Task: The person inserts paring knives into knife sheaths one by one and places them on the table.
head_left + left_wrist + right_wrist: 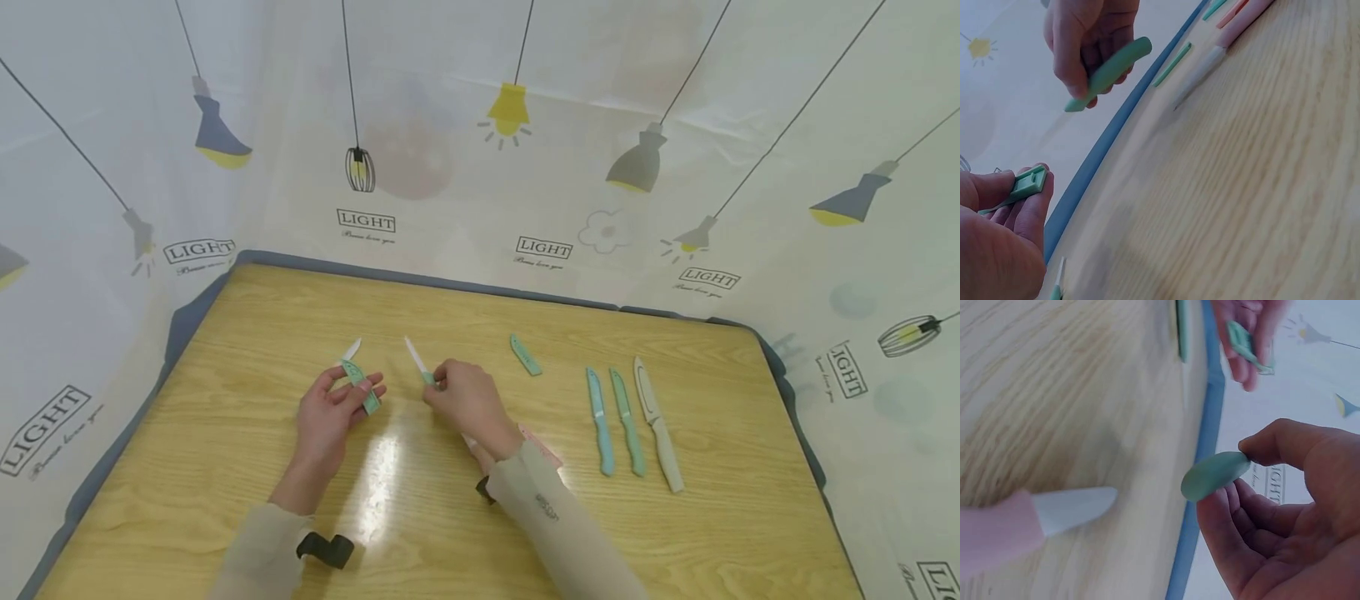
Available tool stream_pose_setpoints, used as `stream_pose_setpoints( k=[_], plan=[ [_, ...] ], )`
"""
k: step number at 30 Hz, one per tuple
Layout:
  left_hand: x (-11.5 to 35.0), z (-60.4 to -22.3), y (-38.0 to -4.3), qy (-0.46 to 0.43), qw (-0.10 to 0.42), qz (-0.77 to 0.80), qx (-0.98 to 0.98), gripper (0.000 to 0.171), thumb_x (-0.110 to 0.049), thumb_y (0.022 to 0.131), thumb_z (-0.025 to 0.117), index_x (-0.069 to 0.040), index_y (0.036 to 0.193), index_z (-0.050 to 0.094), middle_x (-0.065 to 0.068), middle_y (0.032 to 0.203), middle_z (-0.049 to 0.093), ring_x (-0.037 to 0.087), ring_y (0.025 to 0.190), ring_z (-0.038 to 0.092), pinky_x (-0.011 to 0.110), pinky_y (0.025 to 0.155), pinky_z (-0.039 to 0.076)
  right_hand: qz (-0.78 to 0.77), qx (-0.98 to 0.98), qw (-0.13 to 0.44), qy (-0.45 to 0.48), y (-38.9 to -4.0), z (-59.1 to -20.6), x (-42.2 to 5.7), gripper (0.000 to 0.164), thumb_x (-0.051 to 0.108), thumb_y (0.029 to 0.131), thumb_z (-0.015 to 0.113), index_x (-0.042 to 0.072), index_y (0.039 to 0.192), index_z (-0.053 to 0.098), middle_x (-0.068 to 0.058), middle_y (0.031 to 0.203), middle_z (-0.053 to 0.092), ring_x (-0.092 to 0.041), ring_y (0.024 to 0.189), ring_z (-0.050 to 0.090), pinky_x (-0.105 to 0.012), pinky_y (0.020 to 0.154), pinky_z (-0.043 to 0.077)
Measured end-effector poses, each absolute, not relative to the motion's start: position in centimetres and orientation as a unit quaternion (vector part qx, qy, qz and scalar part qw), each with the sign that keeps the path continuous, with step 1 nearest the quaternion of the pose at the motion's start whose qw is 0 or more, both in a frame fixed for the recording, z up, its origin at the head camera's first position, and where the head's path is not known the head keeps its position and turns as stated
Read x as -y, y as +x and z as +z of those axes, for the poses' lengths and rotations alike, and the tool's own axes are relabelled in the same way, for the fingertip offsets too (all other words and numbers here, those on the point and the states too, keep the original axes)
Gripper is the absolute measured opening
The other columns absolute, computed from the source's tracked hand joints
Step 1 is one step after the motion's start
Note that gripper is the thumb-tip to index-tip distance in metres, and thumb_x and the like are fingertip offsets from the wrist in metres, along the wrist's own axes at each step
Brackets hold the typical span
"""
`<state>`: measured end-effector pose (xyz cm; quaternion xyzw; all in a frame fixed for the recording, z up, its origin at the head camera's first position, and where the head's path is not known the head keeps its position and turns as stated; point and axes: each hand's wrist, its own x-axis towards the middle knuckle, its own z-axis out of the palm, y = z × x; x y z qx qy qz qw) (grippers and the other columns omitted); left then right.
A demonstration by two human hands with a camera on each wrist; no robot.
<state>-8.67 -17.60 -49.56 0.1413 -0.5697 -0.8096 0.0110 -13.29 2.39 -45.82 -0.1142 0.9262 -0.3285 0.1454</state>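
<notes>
My left hand (324,421) pinches a green blade cover (361,387) between thumb and fingers; its hollow end shows in the left wrist view. Just past that hand lies a green-handled knife (1057,291), whose white blade (352,348) sticks out beyond the fingers in the head view. My right hand (471,404) grips the green handle (1213,476) of a knife, its bare white blade (416,356) slanting up toward the far left. Beneath the right forearm is a pink knife (997,528) with a bare white blade, partly hidden in the head view.
Another green blade cover (525,355) lies right of my hands. A pink cover (542,446) shows beside the right sleeve. Farther right lie a blue knife (600,421), a green knife (627,421) and a beige knife (660,425), all covered. Printed cloth walls surround the wooden table (720,533).
</notes>
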Motion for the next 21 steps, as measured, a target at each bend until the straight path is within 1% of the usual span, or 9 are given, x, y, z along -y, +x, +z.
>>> stream_pose_setpoints(
  k=[3,7,12,15,18,21],
  plan=[
    [17.1,-49.7,-8.6,0.134,0.004,-0.813,0.566,0.046,-0.007,0.093,0.062,0.01,0.128,0.039,0.018,0.108,0.07,0.041,0.104,0.061,0.038,0.088,0.054,-0.33,-0.926,0.134,-0.125,-12.9,-45.5,-3.5,0.035,0.026,0.087,0.06,0.001,0.11,0.068,-0.001,0.089,0.067,-0.01,0.066,0.058,-0.021,0.055,0.053],
    [16.5,-49.6,-8.6,0.12,0.001,-0.814,0.568,0.042,-0.008,0.093,0.062,0.009,0.125,0.04,0.024,0.113,0.066,0.041,0.105,0.06,0.039,0.088,0.053,-0.335,-0.924,0.128,-0.13,-12.3,-45.4,-4.8,0.034,0.026,0.087,0.058,0.002,0.109,0.067,0.0,0.091,0.066,-0.009,0.073,0.06,-0.022,0.063,0.054],
    [15.7,-49.5,-8.7,0.112,-0.003,-0.815,0.568,0.043,-0.008,0.094,0.061,0.009,0.126,0.039,0.026,0.116,0.064,0.04,0.105,0.061,0.037,0.088,0.054,-0.341,-0.923,0.112,-0.142,-11.4,-45.6,-6.3,0.033,0.023,0.088,0.056,0.001,0.11,0.067,0.001,0.09,0.066,-0.009,0.075,0.06,-0.022,0.065,0.054],
    [15.1,-49.6,-8.8,0.115,-0.002,-0.817,0.565,0.045,-0.008,0.094,0.061,0.01,0.128,0.038,0.025,0.116,0.064,0.037,0.102,0.064,0.037,0.087,0.055,-0.34,-0.924,0.097,-0.145,-10.9,-45.7,-7.0,0.03,0.021,0.091,0.056,0.0,0.11,0.067,0.0,0.089,0.066,-0.009,0.073,0.059,-0.022,0.064,0.054],
    [14.4,-49.4,-9.0,0.119,-0.006,-0.818,0.563,0.046,-0.008,0.094,0.061,0.01,0.129,0.038,0.024,0.115,0.065,0.034,0.1,0.066,0.036,0.086,0.055,-0.338,-0.927,0.09,-0.136,-10.5,-45.8,-7.7,0.029,0.02,0.092,0.055,0.0,0.109,0.067,0.0,0.087,0.065,-0.009,0.067,0.055,-0.02,0.057,0.051],
    [13.8,-49.2,-9.1,0.125,-0.013,-0.819,0.559,0.047,-0.007,0.094,0.061,0.011,0.13,0.038,0.022,0.113,0.067,0.033,0.1,0.066,0.035,0.086,0.055,-0.343,-0.926,0.083,-0.132,-10.2,-45.7,-8.3,0.027,0.02,0.092,0.054,0.0,0.106,0.067,0.001,0.083,0.063,-0.01,0.06,0.051,-0.02,0.05,0.047]
  ],
)
